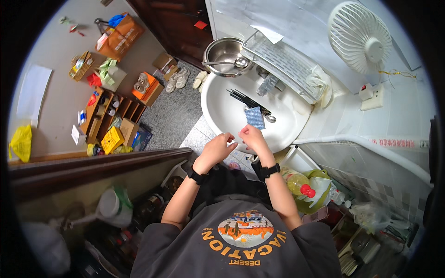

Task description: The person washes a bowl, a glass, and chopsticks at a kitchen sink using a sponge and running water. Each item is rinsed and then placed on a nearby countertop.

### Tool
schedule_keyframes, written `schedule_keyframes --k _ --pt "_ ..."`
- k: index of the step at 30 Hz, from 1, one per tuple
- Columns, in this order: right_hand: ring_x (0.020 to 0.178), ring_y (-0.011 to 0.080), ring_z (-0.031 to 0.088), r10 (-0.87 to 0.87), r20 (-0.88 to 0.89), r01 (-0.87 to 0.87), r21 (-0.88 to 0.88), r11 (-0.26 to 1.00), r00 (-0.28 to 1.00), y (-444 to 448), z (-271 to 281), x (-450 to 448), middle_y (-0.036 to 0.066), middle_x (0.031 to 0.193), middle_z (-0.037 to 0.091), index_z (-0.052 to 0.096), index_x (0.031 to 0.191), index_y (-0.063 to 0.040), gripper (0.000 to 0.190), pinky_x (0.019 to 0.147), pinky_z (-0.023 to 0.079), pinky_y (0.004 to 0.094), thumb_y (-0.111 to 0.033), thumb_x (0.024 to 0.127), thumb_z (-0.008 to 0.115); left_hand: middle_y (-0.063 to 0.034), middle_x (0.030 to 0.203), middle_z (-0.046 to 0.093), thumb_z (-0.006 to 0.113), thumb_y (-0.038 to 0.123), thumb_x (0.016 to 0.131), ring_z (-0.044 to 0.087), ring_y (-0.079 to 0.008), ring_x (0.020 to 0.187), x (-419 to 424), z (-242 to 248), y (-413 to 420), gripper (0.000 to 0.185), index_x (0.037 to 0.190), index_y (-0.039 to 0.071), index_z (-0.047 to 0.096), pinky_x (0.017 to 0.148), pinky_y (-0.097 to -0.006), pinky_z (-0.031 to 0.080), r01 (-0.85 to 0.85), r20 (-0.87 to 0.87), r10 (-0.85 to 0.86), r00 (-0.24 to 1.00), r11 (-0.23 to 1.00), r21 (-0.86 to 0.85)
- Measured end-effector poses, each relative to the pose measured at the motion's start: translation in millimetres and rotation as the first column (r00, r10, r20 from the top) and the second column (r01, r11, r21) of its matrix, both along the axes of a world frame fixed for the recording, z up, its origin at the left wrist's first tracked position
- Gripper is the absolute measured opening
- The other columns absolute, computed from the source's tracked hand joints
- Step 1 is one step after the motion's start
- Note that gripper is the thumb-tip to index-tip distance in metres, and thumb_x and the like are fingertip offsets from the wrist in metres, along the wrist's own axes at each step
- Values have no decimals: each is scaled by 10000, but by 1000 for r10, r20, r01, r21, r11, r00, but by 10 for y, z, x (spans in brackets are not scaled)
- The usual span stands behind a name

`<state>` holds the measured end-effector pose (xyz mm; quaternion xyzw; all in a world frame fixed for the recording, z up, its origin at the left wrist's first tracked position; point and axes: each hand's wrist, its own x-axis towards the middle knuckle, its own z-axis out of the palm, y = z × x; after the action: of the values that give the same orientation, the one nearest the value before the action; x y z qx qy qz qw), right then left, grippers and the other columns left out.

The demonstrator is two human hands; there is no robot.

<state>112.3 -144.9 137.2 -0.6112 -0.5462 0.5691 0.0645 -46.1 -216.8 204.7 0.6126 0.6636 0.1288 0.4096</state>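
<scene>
My left hand (219, 147) hovers over the near rim of the white washbasin (222, 116), fingers bent and thumb apart, with nothing seen in it. Just right of it, my right hand (254, 138) is held above the same rim with loosely curled fingers, and I see nothing in its grip. Beyond its fingertips a blue-grey cleaning cloth (255, 117) lies in the basin. It partly covers a bundle of black chopsticks (245, 99). The bowl of a metal spoon (270, 119) shows beside the cloth. A faucet (268, 85) stands at the basin's back.
A steel bowl (222, 52) with a ladle (240, 62) sits on the basin's back left, beside a drying rack (278, 59). A white fan (361, 41) and white hose (347, 139) are at right. Bottles (298, 186) crowd below; a wooden ledge (104, 163) runs left.
</scene>
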Motion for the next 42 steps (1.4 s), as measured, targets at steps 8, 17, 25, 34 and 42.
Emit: schedule_keyframes --k 8,17,25,34,42 --pt "1115 376 528 -4 525 -149 249 957 851 1220 -948 -507 192 1212 523 467 1163 1 511 923 471 454 -192 747 692 -182 1011 676 607 332 881 655 -323 926 -519 -351 1104 406 1096 -13 615 795 -377 508 133 51 -128 990 984 -121" --pt "1117 303 480 6 731 -408 374 833 683 1715 -2150 -639 116 1128 528 505 1120 -41 512 948 411 419 -168 683 739 -166 1067 659 585 299 902 639 -305 979 -829 -523 1602 369 1114 -2 602 840 -371 498 177 145 -150 978 965 -191" --pt "1086 287 493 -125 787 -583 543 604 604 1754 -2441 -689 86 1047 584 630 960 -83 266 913 395 407 -165 709 663 -173 1060 660 588 246 904 645 -297 962 -872 -723 1680 330 1105 -16 601 837 -370 501 94 224 -58 973 983 -156" --pt "998 275 530 -7 521 -373 620 690 854 1636 -1875 -494 81 988 553 591 1041 -105 311 841 445 404 -137 746 683 -195 986 672 601 114 875 675 -303 875 -503 -1284 1758 226 1041 -39 606 762 -365 536 -102 236 115 965 993 -64" --pt "1075 374 531 -34 261 -162 691 704 965 1389 -1118 -346 165 1067 577 519 1051 -38 262 909 452 452 16 797 554 -266 1215 548 492 -41 805 566 -379 1102 -268 -1646 1766 423 1228 -47 503 924 -415 468 -227 257 265 929 959 -168"
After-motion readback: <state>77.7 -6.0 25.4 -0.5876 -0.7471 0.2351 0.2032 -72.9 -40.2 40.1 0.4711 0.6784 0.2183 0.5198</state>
